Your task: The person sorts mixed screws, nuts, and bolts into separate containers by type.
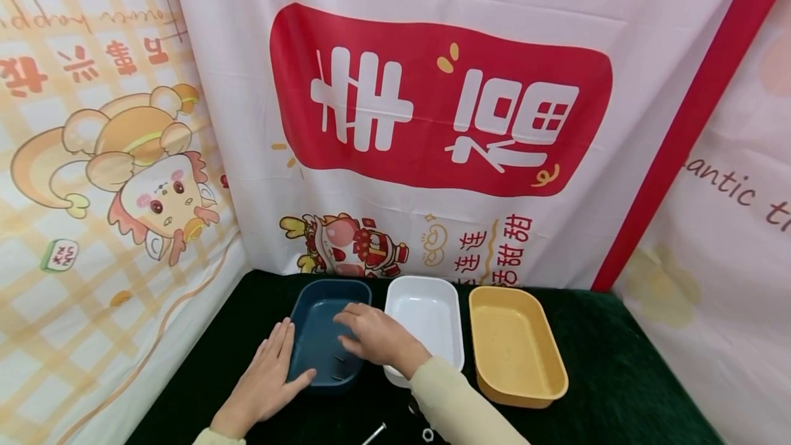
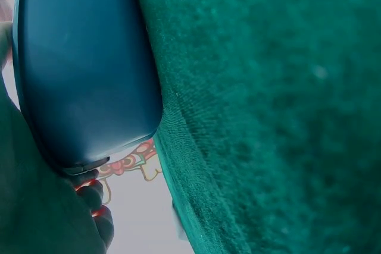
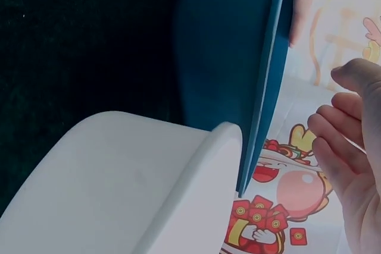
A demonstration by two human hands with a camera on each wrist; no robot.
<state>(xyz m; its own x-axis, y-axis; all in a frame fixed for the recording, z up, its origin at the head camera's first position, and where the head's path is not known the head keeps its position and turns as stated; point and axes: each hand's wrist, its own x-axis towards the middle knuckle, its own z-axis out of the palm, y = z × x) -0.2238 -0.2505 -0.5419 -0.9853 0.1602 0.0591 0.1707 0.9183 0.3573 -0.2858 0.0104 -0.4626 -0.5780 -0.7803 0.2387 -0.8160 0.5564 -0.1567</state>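
One blue tray [image 1: 323,318] stands near one white tray [image 1: 426,314] and one yellow tray [image 1: 516,345], left hand [image 1: 266,371] touching it, fingers straight, right hand [image 1: 377,335] above, fingers loosely bent.

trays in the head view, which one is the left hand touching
The blue tray, leftmost of three: the left hand touches its left side, while the middle white tray and the rightmost yellow tray stand away from that hand.

The person's left hand [image 1: 267,369] stretches its fingers [image 1: 281,340] forward, straight and close together, thumb [image 1: 301,382] splayed toward the right hand [image 1: 375,336]. The right forearm [image 1: 460,400], sleeved in pale yellow, slants inward; that hand's fingers bend loosely, with the thumb standing apart from them.
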